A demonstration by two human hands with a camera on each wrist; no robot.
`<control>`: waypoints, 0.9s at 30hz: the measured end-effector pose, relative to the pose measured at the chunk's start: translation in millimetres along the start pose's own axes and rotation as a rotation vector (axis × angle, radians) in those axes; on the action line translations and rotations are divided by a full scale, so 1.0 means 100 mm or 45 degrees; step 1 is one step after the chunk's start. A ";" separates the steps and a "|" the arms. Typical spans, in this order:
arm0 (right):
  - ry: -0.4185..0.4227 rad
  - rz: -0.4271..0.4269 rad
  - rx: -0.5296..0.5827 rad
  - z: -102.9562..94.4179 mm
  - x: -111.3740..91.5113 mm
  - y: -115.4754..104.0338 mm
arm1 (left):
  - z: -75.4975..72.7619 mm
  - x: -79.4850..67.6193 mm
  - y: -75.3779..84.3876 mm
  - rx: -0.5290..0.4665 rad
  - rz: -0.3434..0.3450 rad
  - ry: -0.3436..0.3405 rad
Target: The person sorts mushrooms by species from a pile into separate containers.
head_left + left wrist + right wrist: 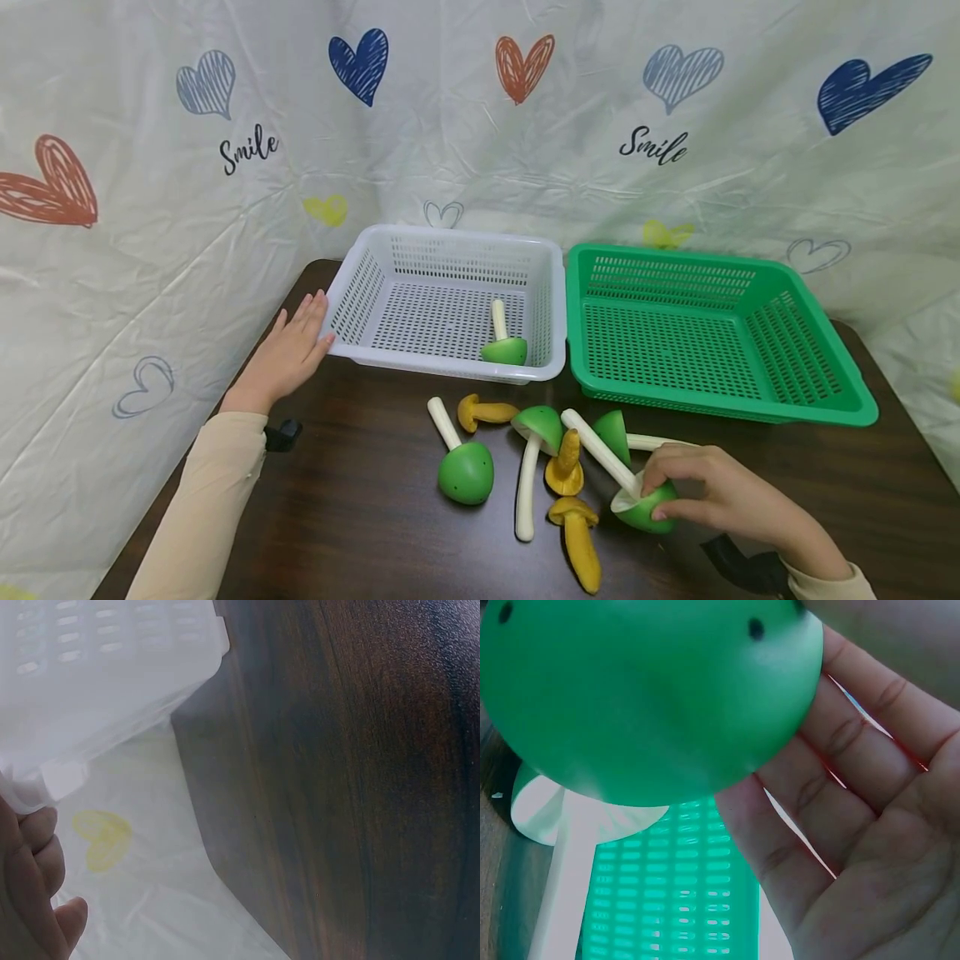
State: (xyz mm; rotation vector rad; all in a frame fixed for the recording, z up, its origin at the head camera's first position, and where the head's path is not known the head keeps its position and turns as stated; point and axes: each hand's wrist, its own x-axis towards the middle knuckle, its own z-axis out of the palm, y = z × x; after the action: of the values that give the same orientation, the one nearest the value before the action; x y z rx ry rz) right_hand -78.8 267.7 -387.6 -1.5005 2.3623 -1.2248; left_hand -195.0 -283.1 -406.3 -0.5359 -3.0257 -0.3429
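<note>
A green-capped toy mushroom [636, 515] with a white stem is pinched at its cap between the thumb and fingers of my right hand [723, 496]. In the right wrist view, the dotted green cap [652, 705] fills the top beside the fingers. My left hand [285, 354] rests against the left rim of a white basket [450, 365], its fingers extended. Inside that basket lies one green mushroom [506, 351]. On the table are further green mushrooms [467, 475] and several brown-yellow mushrooms [577, 533], close to the right hand.
A green basket [720, 404] stands to the right of the white one, their rims nearly touching. Both sit toward the back of a dark wooden table [360, 500]. Behind hangs a white cloth [442, 125] printed with hearts.
</note>
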 end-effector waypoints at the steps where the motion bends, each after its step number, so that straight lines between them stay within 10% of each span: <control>1: 0.006 -0.001 -0.001 0.00 0.00 -0.01 | 0.00 0.00 0.00 0.001 -0.001 -0.001; 27: 0.059 -0.095 0.044 -0.05 0.07 -0.11 | 0.00 -0.01 0.00 -0.009 0.001 0.004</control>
State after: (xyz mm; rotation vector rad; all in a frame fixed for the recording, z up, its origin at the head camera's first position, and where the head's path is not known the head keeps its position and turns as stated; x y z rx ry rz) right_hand -76.7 262.4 -374.4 -1.5795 2.3208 -1.3236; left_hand -194.5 -283.1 -406.6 -0.5361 -3.0225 -0.3546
